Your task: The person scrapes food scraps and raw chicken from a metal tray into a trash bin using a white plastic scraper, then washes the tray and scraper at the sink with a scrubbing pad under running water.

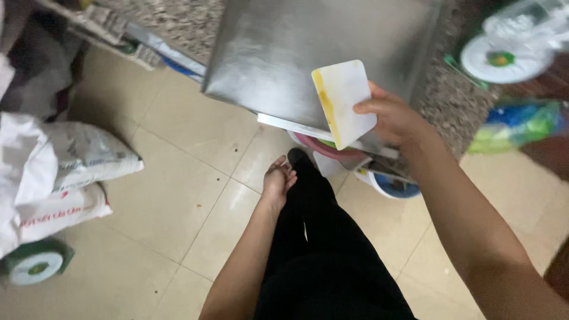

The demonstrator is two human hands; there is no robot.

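right hand (394,115): gripping 1 white plastic scraper (344,102) (yellow-stained edge) against the steel tray (308,47)
left hand (278,182): loose, holding nothing

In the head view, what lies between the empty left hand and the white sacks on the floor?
Only bare tiled floor lies between the left hand and the white sacks.
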